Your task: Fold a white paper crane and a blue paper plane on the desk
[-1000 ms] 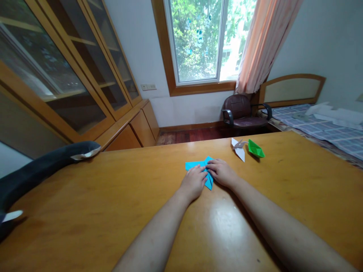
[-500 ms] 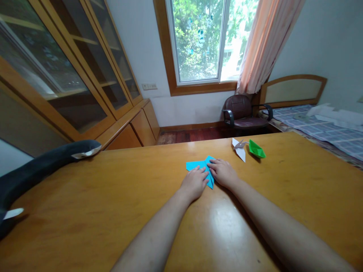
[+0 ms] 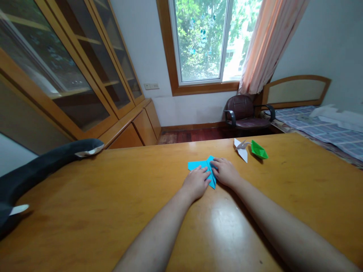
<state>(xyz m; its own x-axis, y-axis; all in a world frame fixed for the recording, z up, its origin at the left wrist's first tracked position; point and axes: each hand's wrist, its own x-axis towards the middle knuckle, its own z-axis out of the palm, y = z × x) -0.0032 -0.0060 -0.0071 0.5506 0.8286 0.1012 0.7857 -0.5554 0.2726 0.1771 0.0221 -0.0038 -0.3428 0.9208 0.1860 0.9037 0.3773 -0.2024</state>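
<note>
Both forearms stretch across the wooden surface [image 3: 113, 196]. The left hand [image 3: 195, 183] and right hand [image 3: 227, 172] lie flat, fingers pressing the folded blue paper [image 3: 198, 165] at the surface's middle (neither grips it). Farther right sit a white paper crane [image 3: 242, 150] and a green paper boat [image 3: 258, 150], just beside each other.

Your left hand [image 3: 195, 183]: flat on the blue folded paper [image 3: 200, 165], centre frame.
Your right hand [image 3: 227, 173]: pressing the paper's right side.
Table [image 3: 85, 211]: white paper crane [image 3: 242, 151], green paper boat [image 3: 258, 150], upper right.
</note>
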